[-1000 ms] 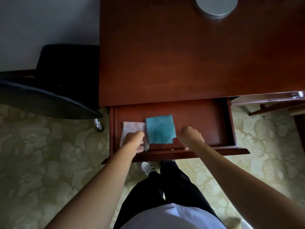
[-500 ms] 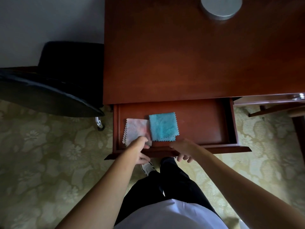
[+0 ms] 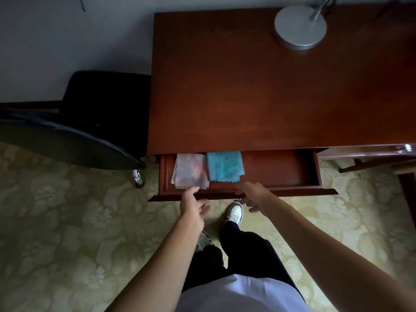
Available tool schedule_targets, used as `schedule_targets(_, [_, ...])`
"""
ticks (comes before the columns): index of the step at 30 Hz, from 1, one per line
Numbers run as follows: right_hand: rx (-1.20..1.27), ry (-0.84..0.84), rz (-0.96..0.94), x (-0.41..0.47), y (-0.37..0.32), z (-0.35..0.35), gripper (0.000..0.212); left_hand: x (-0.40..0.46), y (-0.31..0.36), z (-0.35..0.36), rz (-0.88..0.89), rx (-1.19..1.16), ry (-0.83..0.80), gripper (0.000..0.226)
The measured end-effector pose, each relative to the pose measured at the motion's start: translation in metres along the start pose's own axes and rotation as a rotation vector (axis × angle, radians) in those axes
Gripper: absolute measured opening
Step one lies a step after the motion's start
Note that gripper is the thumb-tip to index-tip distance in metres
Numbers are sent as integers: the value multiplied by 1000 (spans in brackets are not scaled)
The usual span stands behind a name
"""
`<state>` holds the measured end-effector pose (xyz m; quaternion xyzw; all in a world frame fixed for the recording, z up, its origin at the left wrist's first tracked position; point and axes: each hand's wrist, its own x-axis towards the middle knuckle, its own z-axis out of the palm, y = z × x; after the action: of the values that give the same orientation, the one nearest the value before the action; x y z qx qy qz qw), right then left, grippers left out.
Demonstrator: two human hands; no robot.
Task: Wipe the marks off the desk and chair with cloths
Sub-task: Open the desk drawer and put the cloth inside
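Broad reddish-brown polished wooden desk (image 3: 258,91) filling the upper right, top bare except for a round grey metal lamp base (image 3: 300,27) near the back. Black padded office chair (image 3: 74,129) just beside the desk's left edge, on pale green floral carpet (image 3: 56,221). No marks discernible on either surface in this dim light.

Shallow wooden drawer (image 3: 276,170) partly out beneath the desk's front edge, far enough to show both cloths. Inside, at the left end: a pale pink-grey mottled cloth with zigzag edges (image 3: 190,172), and touching its right side a folded teal cloth (image 3: 224,166), far edges tucked under the desktop.

Left hand (image 3: 194,204) at the drawer's front rail, loose, empty, one fingertip by the mottled cloth's near edge. Right hand (image 3: 253,194) on the same rail, fingers spread, gripping nothing. Both seemingly placed on the front to move the drawer; direction unclear.
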<state>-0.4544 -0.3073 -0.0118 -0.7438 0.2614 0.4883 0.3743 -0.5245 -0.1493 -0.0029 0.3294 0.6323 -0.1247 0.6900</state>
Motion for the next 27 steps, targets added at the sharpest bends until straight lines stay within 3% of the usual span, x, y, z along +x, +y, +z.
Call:
schedule_targets(9, [280, -40, 19, 27, -40, -23, 40, 7, 40, 55, 15, -178, 59, 26])
schedule_targets(20, [298, -112, -66, 57, -95, -50, 45, 22, 83, 110, -7, -371, 86, 59])
schedule_targets(27, [325, -84, -84, 57, -107, -49, 41, 34, 84, 114, -2, -475, 120, 25])
